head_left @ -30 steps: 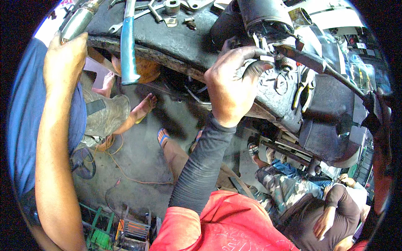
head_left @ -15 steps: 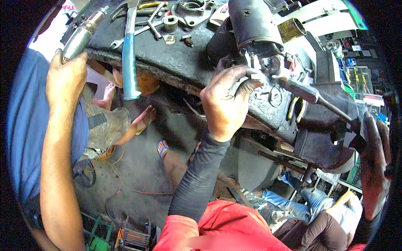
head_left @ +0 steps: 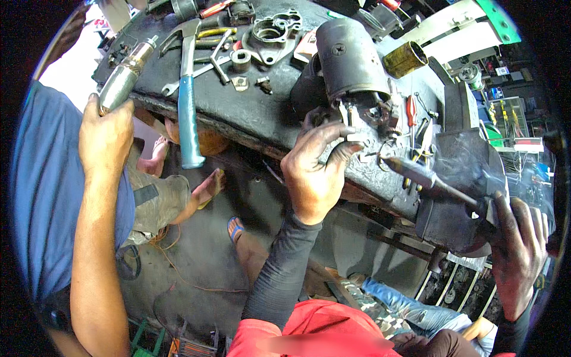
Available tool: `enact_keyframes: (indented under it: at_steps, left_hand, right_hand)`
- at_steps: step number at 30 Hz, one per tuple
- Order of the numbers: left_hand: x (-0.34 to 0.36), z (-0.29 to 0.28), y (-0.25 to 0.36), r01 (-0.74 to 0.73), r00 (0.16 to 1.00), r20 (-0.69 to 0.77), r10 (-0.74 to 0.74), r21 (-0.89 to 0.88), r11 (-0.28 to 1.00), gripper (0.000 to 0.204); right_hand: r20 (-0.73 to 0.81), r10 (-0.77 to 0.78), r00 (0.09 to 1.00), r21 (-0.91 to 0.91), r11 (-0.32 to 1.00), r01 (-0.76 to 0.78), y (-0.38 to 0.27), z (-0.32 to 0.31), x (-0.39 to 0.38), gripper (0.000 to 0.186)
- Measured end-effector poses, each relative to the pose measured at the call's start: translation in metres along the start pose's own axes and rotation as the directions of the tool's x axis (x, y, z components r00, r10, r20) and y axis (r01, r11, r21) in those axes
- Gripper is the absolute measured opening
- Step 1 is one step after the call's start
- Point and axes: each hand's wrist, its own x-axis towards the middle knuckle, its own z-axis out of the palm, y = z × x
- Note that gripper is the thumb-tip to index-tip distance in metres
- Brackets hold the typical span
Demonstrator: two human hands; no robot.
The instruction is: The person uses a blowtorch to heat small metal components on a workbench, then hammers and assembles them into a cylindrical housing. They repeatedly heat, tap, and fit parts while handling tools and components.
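My right hand (head_left: 520, 250) is wrapped around the handle of a large soldering iron (head_left: 419, 174). Its dark, blocky head points left across the bench corner, and thin smoke drifts around the shaft. Fingers and thumb of my left hand (head_left: 315, 178) pinch a small pale block (head_left: 352, 138) just below the mouth of a grey cylindrical motor housing (head_left: 350, 59). Metal leads (head_left: 348, 113) stick out of that open end. A loop of thin wire (head_left: 388, 149) lies on the bench near the iron's tip, which is apart from my left fingers.
At the left, another person's hand (head_left: 107, 137) holds a shiny metal cylinder (head_left: 122, 80). A blue-handled hammer (head_left: 187, 113), spanners (head_left: 220, 56) and a metal casting (head_left: 270, 38) lie on the dark bench (head_left: 238, 104). A bench vise (head_left: 461, 172) stands right; an amber can (head_left: 405, 59) is behind.
The iron's head has shifted down and left, away from the housing, and smoke shows around it. My left hand keeps its pinch. The whole view has shifted slightly.
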Motion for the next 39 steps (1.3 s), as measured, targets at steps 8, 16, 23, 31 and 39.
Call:
enact_keyframes:
  at_steps: [8, 16, 23, 31, 39]
  left_hand:
    - [0.001, -0.002, 0.007, 0.057, 0.998, 0.016, -0.058, 0.085, 0.995, 0.026]
    - [0.002, -0.001, 0.011, 0.061, 0.998, 0.008, -0.062, 0.094, 0.994, 0.025]
    - [0.003, 0.003, 0.038, 0.236, 0.971, -0.024, -0.236, 0.186, 0.954, 0.026]
    - [0.005, 0.003, 0.036, 0.206, 0.979, -0.028, -0.204, 0.186, 0.961, 0.025]
    - [0.002, 0.002, 0.035, 0.249, 0.968, -0.014, -0.25, 0.186, 0.951, 0.025]
  right_hand:
    - [-0.003, -0.027, 1.0, 0.052, 0.998, 0.027, -0.011, 0.015, -0.006, 0.054]
    - [0.035, -0.019, 0.999, 0.104, 0.994, 0.015, -0.017, 0.028, -0.017, 0.054]
    - [0.011, -0.053, 0.999, 0.16, 0.986, 0.05, -0.015, 0.041, -0.02, 0.052]
    - [0.025, -0.056, 0.998, 0.164, 0.985, 0.051, -0.018, 0.049, -0.032, 0.05]
    - [0.146, -0.034, 0.989, 0.237, 0.971, -0.002, -0.016, 0.044, -0.039, 0.046]
